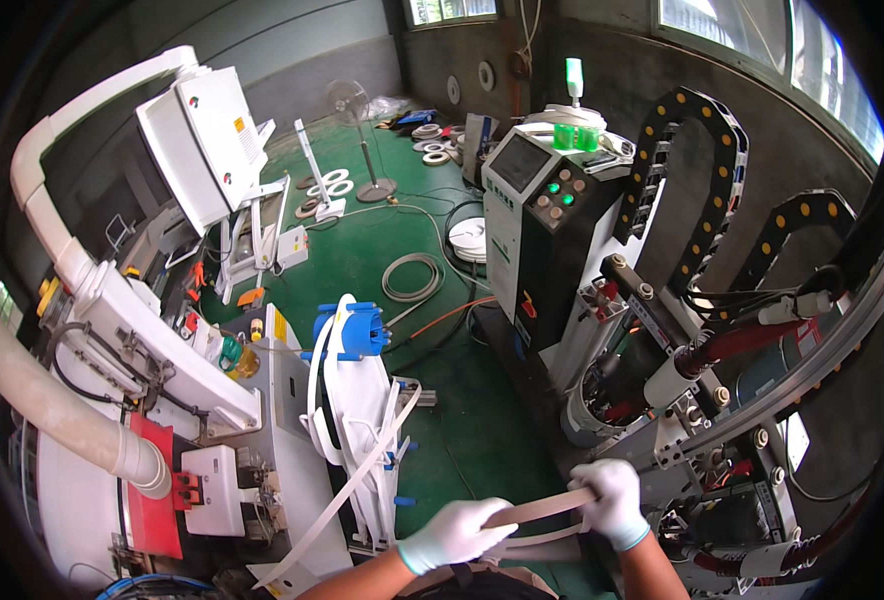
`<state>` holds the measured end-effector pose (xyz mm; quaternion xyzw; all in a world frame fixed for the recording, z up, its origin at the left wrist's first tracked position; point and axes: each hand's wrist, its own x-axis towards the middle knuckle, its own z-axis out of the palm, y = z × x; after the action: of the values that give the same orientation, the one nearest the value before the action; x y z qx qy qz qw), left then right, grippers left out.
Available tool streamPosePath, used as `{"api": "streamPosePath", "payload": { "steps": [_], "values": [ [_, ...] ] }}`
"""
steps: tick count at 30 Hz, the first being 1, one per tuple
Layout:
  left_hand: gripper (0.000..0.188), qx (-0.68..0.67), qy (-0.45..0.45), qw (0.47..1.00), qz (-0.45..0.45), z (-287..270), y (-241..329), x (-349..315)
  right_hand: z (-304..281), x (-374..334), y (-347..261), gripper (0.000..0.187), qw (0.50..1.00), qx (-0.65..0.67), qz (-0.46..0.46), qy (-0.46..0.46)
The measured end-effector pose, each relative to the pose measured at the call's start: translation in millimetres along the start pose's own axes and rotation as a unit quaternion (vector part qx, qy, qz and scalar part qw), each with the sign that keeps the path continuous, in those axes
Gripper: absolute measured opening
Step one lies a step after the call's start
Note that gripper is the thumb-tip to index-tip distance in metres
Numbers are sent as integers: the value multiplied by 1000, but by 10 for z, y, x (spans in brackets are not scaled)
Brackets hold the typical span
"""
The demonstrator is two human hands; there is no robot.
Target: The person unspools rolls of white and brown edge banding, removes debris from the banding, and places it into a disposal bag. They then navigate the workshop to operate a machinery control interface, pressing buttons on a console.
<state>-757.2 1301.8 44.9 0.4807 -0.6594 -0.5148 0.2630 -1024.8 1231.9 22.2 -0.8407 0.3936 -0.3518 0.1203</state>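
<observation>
Green floor (452,370) runs btwn two big machines. White machine (177,355) fills L side, w/ a fat pale pipe (52,405) curving down past it. Metal machine frame (674,450) crowds R side, close to the R hand; blk cable chain (717,165) w/ yellow dots loops above. Tall blk/white ctrl cabinet (552,255) stands beyond the frame, lit green lamp (574,78) on top. White ctrl box (207,145) up L on an arm.

White reel stand (357,400) w/ blue hub (364,332) is just ahead-L of the hands, so it blocks the way straight fwd on that side. Long pale strip (347,492) slants from it down to lower L. Floor fan (368,150) way back. Hose coil (389,278) on floor btwn reel stand & cabinet, in the walkway.

Tan strip (542,507) is at btm center, held btwn the hands, slightly bowed, R end a bit higher. Can't tell if it's joined to the pale one. L hand (462,530), white glove: fingers pinching its L end. R hand (612,503), same glove: curled tight round the R end.
</observation>
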Motion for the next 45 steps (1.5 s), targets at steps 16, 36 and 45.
{"api": "streamPosePath", "payload": {
  "steps": [16,36,45],
  "values": [
    [20,-646,483,591,11,-1085,-1654,-119,338,197,629,17,808,363,460,-54],
    [28,-736,378,562,-4,-613,-1367,172,476,-1225,1275,25,871,-55,476,108],
    [28,-740,295,597,-92,73,-1505,228,389,-938,711,10,646,409,563,314]
  ]
}}
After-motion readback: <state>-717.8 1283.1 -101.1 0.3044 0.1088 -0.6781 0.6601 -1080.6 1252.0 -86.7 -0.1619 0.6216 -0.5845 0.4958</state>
